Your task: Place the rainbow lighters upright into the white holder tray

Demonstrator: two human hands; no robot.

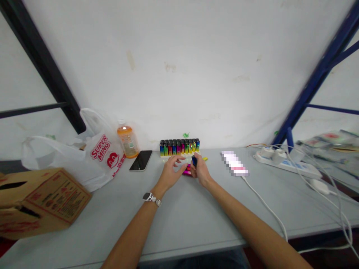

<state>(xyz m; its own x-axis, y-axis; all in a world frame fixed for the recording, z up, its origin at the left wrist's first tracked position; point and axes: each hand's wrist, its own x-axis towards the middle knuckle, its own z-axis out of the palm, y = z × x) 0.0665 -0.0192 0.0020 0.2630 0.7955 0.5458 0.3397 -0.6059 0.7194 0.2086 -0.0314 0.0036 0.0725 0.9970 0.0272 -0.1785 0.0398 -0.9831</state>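
Note:
Rows of metallic, multicoloured cylinders with dark tops (179, 147) stand close together in a pale tray near the wall. In front of them, my right hand (201, 170) is closed around a small dark blue item (194, 160). My left hand (171, 170), with a watch on the wrist, is held just to the left with its fingers apart and nothing in them. Between the two hands, pink and red pieces (187, 170) lie on the table, partly hidden by my right hand. A small yellow piece (205, 158) rests behind my right hand.
On the grey table (190, 220) stand a cardboard box (53, 198), a white plastic bag (92, 160) and an orange bottle (128, 142) at left, beside a dark phone (141, 160). A lit phone (234, 163) with a white cable and a power strip (288, 164) are at right.

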